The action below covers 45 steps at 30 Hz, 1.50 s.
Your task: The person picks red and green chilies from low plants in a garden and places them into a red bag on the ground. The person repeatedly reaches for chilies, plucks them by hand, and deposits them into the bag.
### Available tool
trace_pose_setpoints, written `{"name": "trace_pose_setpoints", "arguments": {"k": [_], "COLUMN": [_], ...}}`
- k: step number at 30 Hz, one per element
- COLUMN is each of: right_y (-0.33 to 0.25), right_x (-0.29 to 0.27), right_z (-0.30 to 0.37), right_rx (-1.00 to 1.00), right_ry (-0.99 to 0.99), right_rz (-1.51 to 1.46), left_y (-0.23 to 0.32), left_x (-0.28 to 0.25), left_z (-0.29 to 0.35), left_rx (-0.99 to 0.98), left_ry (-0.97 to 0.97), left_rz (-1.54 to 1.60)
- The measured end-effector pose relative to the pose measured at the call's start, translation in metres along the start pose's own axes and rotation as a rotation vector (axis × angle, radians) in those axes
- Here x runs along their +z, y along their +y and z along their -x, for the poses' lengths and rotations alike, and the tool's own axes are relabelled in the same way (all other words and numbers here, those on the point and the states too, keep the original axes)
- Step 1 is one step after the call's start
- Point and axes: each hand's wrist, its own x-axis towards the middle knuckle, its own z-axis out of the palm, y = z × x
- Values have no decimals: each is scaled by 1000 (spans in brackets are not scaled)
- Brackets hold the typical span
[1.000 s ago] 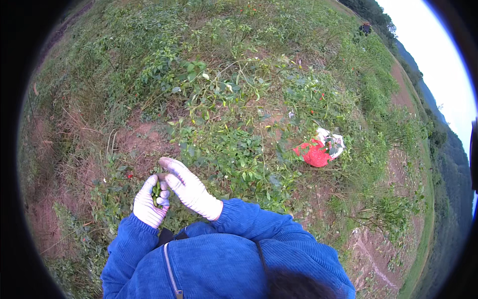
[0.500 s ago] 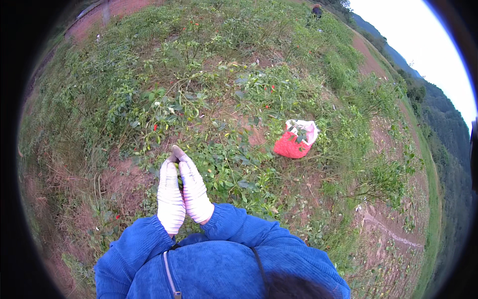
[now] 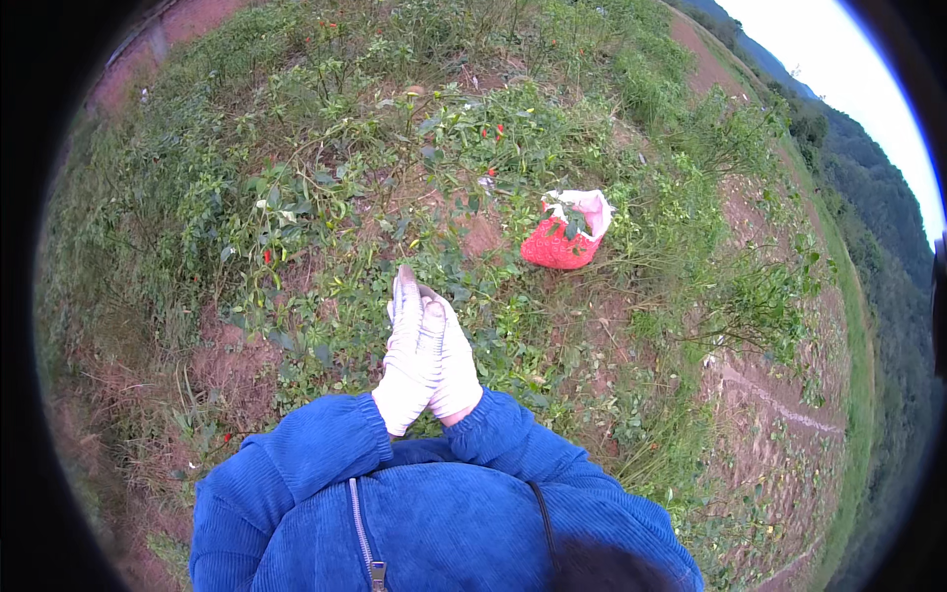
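My left hand (image 3: pixel 406 365) and my right hand (image 3: pixel 454 367), both in white knit gloves with dirt-stained fingertips, are closed together palm to palm in front of my chest. The left overlaps part of the right. Whatever lies between the palms is hidden now; half a second ago, green chili peppers showed in the gap. Beyond my fingertips and to the right, a red woven bag (image 3: pixel 558 247) with a white folded-back rim stands open on the plants, leaves at its mouth. My hands are apart from it.
Low pepper plants (image 3: pixel 345 222) surround me, with a few red chilies (image 3: pixel 266 258) among the leaves. Bare soil (image 3: pixel 232 355) shows on the left. A taller bushy plant (image 3: pixel 764 321) stands at the right, near a dirt strip. Wooded hills (image 3: pixel 868 168) rise far right.
My joined hands have moved right, toward the bag, and pressed closer, covering the green peppers between them. The view has shifted, so the bag sits higher and slightly left.
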Motion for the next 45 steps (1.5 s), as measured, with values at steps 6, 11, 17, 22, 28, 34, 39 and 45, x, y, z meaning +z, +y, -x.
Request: {"name": "trace_pose_setpoints", "arguments": {"k": [6,11,17,22,28,34,39,45], "right_y": [-11,-48,-83,-148,-307,-343,-284,-219], "right_x": [-31,-48,-104,-169,-229,-293,-300,-169], "right_z": [-8,4,26,-1,-166,-207,-147,-138], "right_rx": [240,131,14,-237,-529,-466,-482,-402], "right_ry": [-86,45,456,608,526,819,805,384], "right_rz": [-660,-813,-667,-479,159,209,159,402], "left_y": [-4,4,-11,-32,-40,-39,-52,-61], "left_x": [7,-1,-63,-134,-194,-217,-215,-228], "left_z": [-5,-6,-5,23,42,80,134,212], "left_rx": [198,134,60,93,118,58,-32,-185], "left_ry": [-167,-170,-78,204,460,679,816,1146], "left_rz": [3,529,506,326,162,-7,-78,182]}}
